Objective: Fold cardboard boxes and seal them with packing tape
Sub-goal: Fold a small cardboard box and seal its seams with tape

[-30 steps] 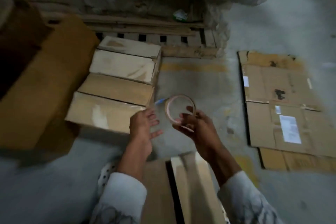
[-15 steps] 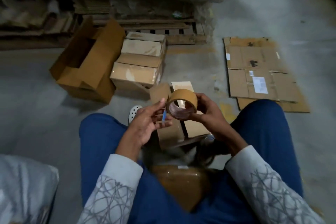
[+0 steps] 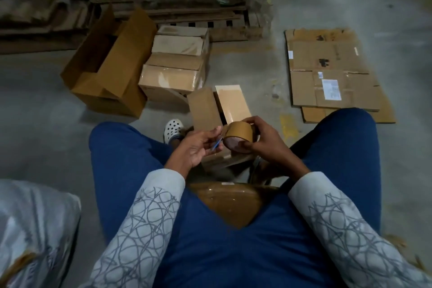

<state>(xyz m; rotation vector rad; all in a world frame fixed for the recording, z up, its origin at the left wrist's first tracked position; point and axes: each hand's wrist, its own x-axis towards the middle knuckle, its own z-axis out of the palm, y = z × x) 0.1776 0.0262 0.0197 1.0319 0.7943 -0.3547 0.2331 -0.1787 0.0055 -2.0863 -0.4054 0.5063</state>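
Observation:
My right hand [image 3: 264, 140] grips a brown roll of packing tape [image 3: 239, 134] above my knees. My left hand [image 3: 197, 147] is just left of the roll and pinches a small blue blade [image 3: 217, 144] whose tip points at the tape's edge. Below the hands a small cardboard box [image 3: 219, 105] stands on the floor with its two top flaps open. Its lower part is hidden behind my hands.
A stack of sealed cardboard boxes [image 3: 177, 65] and a large open box [image 3: 109, 63] lie on the floor ahead left. Flattened cardboard sheets [image 3: 332, 72] lie ahead right. A wooden pallet [image 3: 210, 21] runs along the back. A white sack [image 3: 35, 224] sits at my lower left.
The camera has tilted down and pulled back, bringing my blue-trousered legs into view. The roll has turned from edge-on to showing its brown outer face, and both hands have drawn closer to me.

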